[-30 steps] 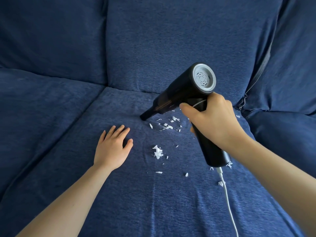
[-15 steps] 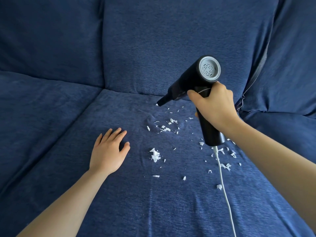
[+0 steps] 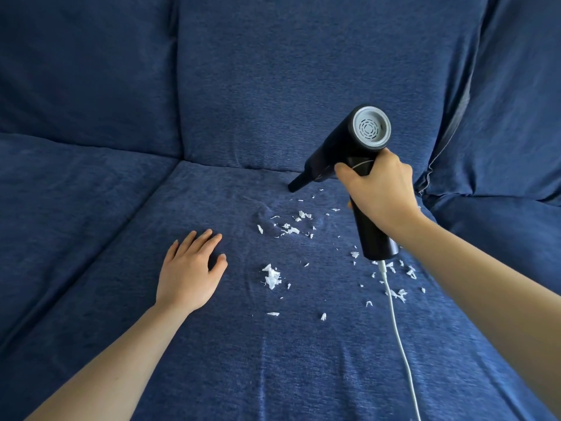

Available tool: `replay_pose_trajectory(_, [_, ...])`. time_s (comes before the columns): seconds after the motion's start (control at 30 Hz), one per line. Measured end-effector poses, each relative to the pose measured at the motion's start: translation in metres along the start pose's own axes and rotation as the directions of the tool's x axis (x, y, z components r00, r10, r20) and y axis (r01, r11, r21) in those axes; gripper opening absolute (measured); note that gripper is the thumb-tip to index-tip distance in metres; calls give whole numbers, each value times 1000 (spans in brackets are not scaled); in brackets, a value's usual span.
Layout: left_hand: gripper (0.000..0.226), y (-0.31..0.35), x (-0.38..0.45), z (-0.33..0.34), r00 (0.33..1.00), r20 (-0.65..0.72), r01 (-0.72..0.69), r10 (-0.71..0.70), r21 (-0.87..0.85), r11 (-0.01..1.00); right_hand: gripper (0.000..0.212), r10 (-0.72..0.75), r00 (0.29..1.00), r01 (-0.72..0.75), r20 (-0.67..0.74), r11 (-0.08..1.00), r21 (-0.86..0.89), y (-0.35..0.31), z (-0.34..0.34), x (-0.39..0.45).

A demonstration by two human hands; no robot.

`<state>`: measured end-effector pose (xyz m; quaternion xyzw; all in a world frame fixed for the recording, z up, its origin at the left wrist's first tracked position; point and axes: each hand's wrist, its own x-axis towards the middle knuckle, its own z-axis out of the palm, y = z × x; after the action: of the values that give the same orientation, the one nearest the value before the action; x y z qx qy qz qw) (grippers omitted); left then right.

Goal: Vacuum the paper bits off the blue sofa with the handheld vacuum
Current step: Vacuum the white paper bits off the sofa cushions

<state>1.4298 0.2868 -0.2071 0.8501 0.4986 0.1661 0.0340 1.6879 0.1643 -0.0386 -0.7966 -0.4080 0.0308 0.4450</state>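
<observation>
Head view, single frame. Right hand [image 3: 379, 192] wraps its fingers round the upper handle of the handheld vacuum [image 3: 349, 153], just below the barrel; grip looks firm. Left hand [image 3: 189, 273] lies flat, fingers straight and slightly spread, palm down on the seat cushion [image 3: 212, 360] of the blue sofa [image 3: 303, 71], holding nothing. Nozzle [image 3: 296, 185] points down and to the left, tip at or just above the fabric near the back of the seat; contact cannot be confirmed. Paper bits [image 3: 271, 276] lie scattered on the same cushion, between the two hands and under the right forearm. Count: one vacuum, one white cord [image 3: 400, 344] leaving the handle base, one sofa; paper bits too many and too small for an exact count, several dozen at a guess, with one larger clump near the middle, a loose cluster just below the nozzle and another beside the cord. Handling judgement: vacuum is rigid and seems light enough for one hand; handle is the right hold, clear of the grey rear vent [image 3: 372, 127]. Bits are featherlight and likely to scatter in any exhaust draught. Fabric is soft and wrinkles, so it may lift into the nozzle. Cord trails across some bits and could drag them.
</observation>
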Motion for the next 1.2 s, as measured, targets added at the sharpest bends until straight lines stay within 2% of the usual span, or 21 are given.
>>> replay_pose_trajectory(0.1, [49, 2, 0, 0, 1000, 1, -2, 2, -11, 1000, 31, -5, 1000, 4, -15, 1000, -29, 5, -10, -2])
replay_pose_trajectory(0.23, [50, 3, -1, 0, 1000, 12, 5, -5, -1, 1000, 40, 6, 1000, -7, -20, 999, -48, 8, -18, -6])
replay_pose_trajectory(0.37, [50, 3, 0, -2, 1000, 20, 11, -11, -8, 1000, 30, -22, 1000, 20, -12, 996, -89, 8, -29, -13])
replay_pose_trajectory(0.67, [51, 3, 0, -1, 999, 35, 11, -11, -3, 1000, 25, -57, 998, 58, 23, 996, -64, -5, -35, -31])
replay_pose_trajectory(0.83, [51, 3, 0, -1, 999, 40, 11, -11, 0, 1000, 35, -62, 998, 61, -5, 992, -106, 4, -34, -28])
replay_pose_trajectory(1.03, [52, 3, -1, -1, 1000, 29, 7, -7, 10, 1000, 36, 10, 1000, -11, -14, 997, -76, 6, -27, -18])
replay_pose_trajectory(1.2, [50, 3, 0, 0, 1000, 21, 7, -7, 3, 1000, 30, -35, 999, 37, 35, 998, -41, -3, -20, -24])
